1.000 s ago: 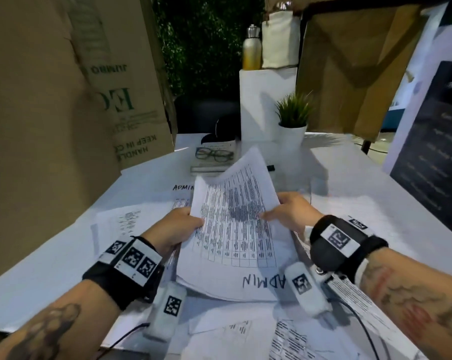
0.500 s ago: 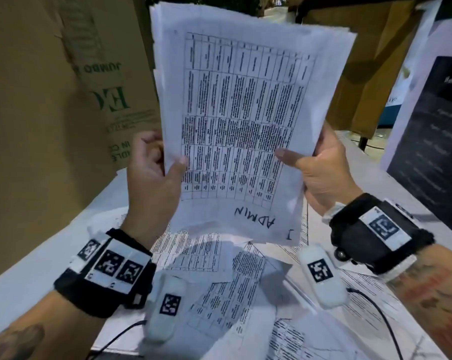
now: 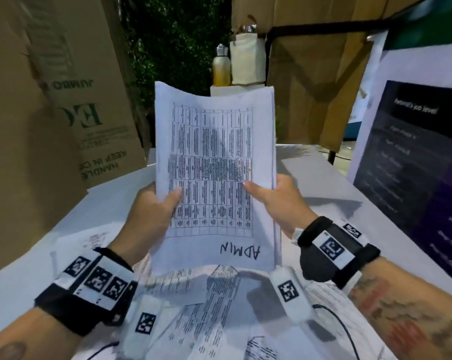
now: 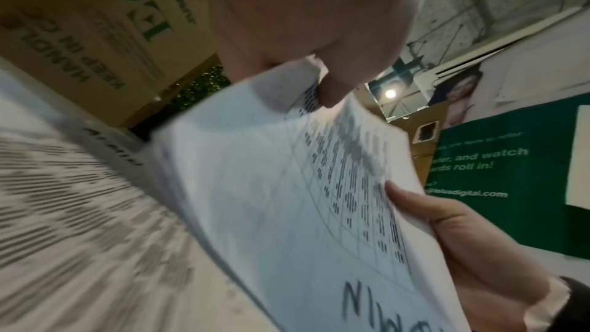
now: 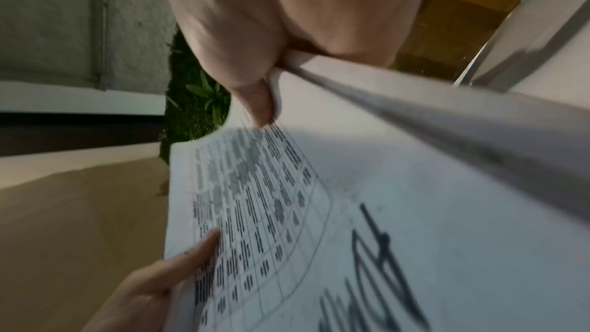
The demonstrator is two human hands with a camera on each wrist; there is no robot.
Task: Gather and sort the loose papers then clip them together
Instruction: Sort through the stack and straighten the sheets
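The left hand (image 3: 152, 211) pinches the left edge of the paper stack (image 3: 214, 157), thumb across the printed face and the remaining digits behind the sheets; the right hand (image 3: 277, 203) pinches the right edge in the same way, thumb pointing inward over the table print. Both grips are closed on the stack; neither hand is spread or free. The stack is held upright above the table (image 3: 323, 183), clear of it, with the handwritten word ADMIN at its lower margin, reading inverted. Sheet edges at the top and right side of the stack appear slightly staggered. Below the stack, loose papers (image 3: 214, 302) lie overlapped on the table, touching one another. Left of the stack stands a cardboard box (image 3: 71, 126); behind the stack, a bottle (image 3: 221, 66) and a white bag (image 3: 248, 61); right of the stack, a dark display panel (image 3: 412, 162). Judged step: gathering and squaring one sorted group. The next move likely calls for tapping the lower edge on the table to align the sheets, then collecting the papers that remain. No clip is visible in any view.
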